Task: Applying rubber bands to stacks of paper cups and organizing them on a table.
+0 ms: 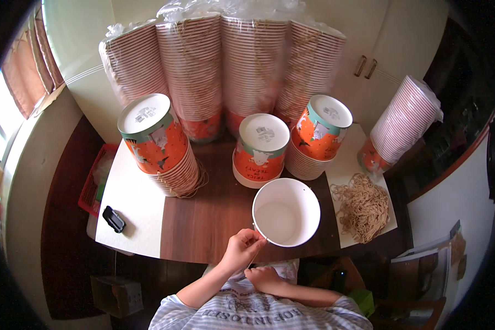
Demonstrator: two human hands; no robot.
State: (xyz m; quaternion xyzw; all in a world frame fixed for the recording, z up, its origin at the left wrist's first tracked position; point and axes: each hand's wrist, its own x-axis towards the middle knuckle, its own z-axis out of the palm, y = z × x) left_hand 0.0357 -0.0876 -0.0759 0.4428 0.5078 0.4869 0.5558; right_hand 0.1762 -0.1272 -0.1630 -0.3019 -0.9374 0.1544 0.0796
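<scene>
A white-lined paper bucket (286,212) sits at the table's near edge, its open mouth tilted up toward me. At its near left rim, my left hand (242,248) is closed, with thumb and fingertips pinching the rim. A thin tan cord runs from there down toward my right hand (265,279), which is closed low against my shirt and seems to grip the cord; its fingertips are partly hidden. Just behind stands an upside-down orange bucket (260,151) with a green band and white base. To the right lies a tangled heap of tan cord (363,209).
Upside-down bucket stacks stand left (159,143) and right (319,135), with cord looped at the left one. Tall plastic-wrapped bucket stacks (192,71) line the back. Another wrapped stack (404,121) leans at the far right. A small black case (114,219) lies at the left.
</scene>
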